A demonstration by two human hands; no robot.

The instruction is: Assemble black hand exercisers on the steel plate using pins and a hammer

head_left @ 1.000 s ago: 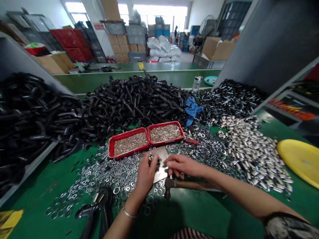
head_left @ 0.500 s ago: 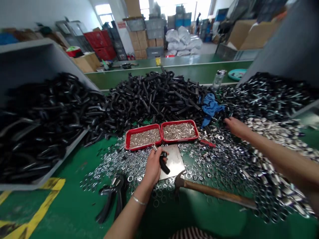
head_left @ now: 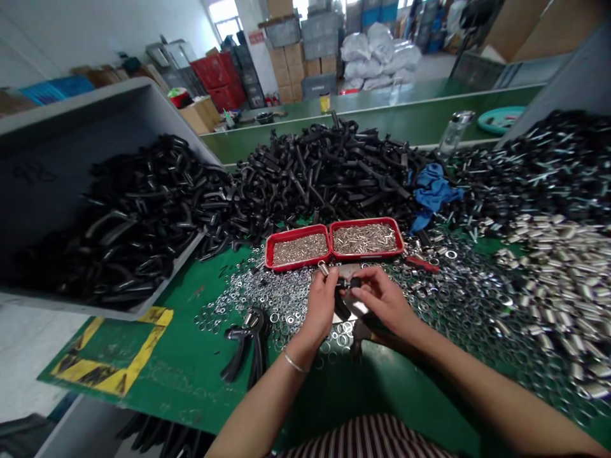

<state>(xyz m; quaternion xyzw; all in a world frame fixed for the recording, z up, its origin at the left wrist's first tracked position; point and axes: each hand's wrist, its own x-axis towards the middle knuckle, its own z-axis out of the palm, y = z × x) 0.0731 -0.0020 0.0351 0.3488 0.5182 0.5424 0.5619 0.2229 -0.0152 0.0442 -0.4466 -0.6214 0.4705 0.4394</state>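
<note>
My left hand (head_left: 319,308) is closed round a curved black handle piece (head_left: 342,310), with a silvery ribbed metal part (head_left: 324,268) sticking out above the fingers. From the right, my right hand (head_left: 387,302) pinches a small round black part (head_left: 355,282) against the end of that piece; the fingers hide exactly how they meet. Both hands are over a flat metal plate (head_left: 359,309). Just below lies a hammer (head_left: 361,337), its handle partly under my right forearm. Left of my left hand rests a black clamp-like assembly (head_left: 258,340).
Beyond the hands stand two red trays (head_left: 296,264) of small metal pins. Loose rings (head_left: 267,289) surround the plate. Black parts (head_left: 329,172) are heaped behind, beside a blue cloth (head_left: 433,191). A tipped grey bin (head_left: 143,114) is at left, metal sleeves (head_left: 568,280) at right.
My right hand has come from the pile at the right to meet my left hand, bringing a small black part. The view has turned slightly left and down.
</note>
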